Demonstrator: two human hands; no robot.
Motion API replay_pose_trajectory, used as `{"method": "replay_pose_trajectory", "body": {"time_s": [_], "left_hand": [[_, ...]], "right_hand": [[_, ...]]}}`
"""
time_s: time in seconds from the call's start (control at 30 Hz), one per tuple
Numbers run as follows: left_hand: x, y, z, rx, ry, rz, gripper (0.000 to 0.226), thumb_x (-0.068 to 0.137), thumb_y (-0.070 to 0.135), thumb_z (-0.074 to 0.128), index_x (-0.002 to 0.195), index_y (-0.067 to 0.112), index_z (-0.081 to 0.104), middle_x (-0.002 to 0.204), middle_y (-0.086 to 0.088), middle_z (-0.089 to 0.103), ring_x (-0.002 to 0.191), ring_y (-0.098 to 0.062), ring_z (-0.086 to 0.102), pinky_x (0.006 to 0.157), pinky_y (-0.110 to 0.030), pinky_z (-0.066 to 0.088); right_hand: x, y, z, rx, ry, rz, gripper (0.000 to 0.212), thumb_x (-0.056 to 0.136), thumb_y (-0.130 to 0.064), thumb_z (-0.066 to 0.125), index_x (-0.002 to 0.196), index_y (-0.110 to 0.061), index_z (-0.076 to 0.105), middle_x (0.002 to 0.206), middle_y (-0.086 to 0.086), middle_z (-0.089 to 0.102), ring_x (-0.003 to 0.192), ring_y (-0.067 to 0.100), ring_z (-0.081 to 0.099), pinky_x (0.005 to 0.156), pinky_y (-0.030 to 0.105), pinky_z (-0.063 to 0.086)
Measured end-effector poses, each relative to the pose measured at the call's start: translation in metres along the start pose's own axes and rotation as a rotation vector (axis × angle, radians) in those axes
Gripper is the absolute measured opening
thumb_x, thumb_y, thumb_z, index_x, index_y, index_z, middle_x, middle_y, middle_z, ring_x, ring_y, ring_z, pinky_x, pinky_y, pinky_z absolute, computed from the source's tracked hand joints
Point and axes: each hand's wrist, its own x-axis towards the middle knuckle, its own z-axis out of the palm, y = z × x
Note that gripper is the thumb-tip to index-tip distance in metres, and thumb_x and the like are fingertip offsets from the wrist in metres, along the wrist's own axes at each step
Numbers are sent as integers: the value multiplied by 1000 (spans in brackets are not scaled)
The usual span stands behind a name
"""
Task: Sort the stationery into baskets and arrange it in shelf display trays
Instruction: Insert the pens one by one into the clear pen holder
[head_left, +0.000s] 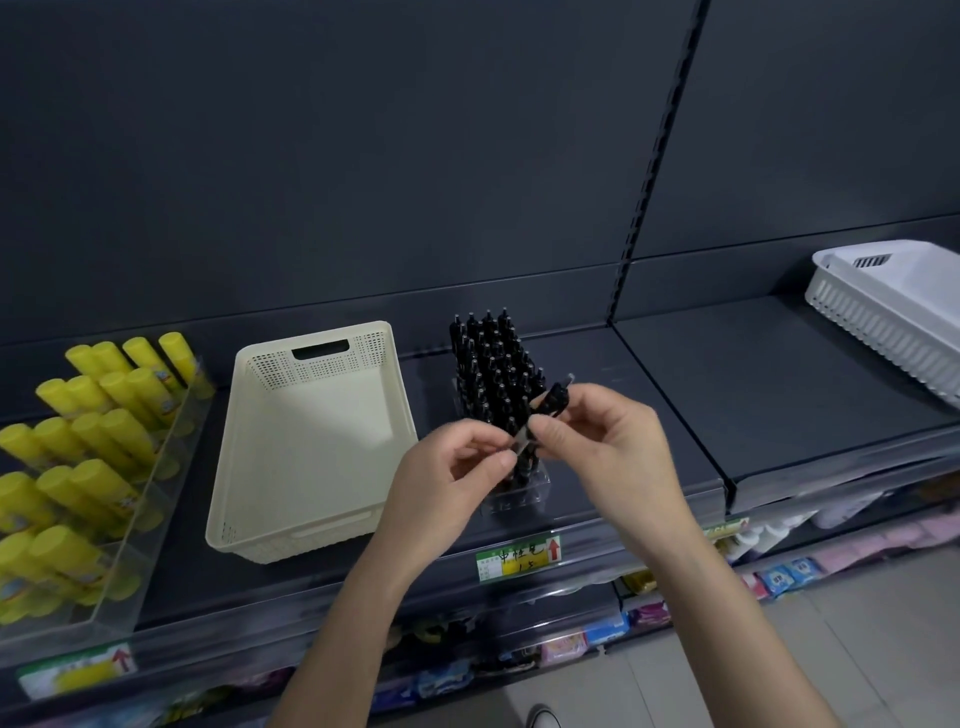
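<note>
Seen from the head camera, both hands meet over the front of a dark shelf (753, 395), sharing one black pen (553, 400) that slants up to the right. The left hand (457, 467) has its grip pinching the pen's lower end between thumb and forefinger, and the right hand (602, 436) has its grip pinched round the pen's middle. Just behind and below them stands a clear display tray (514, 499) packed with upright black pens (491, 364). Beside it on the left sits a cream basket (311, 366), and farther left yellow glue sticks (119, 431) lean in rows in another clear tray (135, 525). A white basket (883, 322) rests well apart at the far right, and a price label (519, 558) hangs on the shelf edge below the pens
</note>
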Motion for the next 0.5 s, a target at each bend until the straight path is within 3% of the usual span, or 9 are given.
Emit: {"method": "replay_pose_trajectory", "body": {"time_s": [0.13,0.23,0.33,0.5], "left_hand": [[1,-19,-22,262,184,19,14,86,22,66,91,35,64,89,19,65,85,6,60,74,-5,43],[-1,-45,-39,519,204,-29,5,89,20,62,94,22,65,91,9,62,84,-9,57,77,-24,44],[-5,-63,-44,711,112,-103,14,95,28,50,87,23,61,82,7,58,75,-13,54,66,-29,41],[-3,-67,-40,846,92,-138,27,97,30,39,75,23,55,67,4,55,63,-12,51,51,-24,34]], "right_hand": [[6,5,-19,-140,155,-24,10,83,-14,69,77,-23,68,73,-4,69,69,13,66,67,23,54],[11,12,-21,-378,229,-45,12,84,-15,66,77,-25,64,66,-12,65,69,-1,60,62,8,45],[14,24,-14,-448,234,-42,10,85,-14,65,81,-23,64,72,-12,65,72,1,60,63,10,45],[15,45,-8,-575,189,-52,7,87,-16,64,85,-10,66,78,0,66,73,13,63,66,23,51]]}}
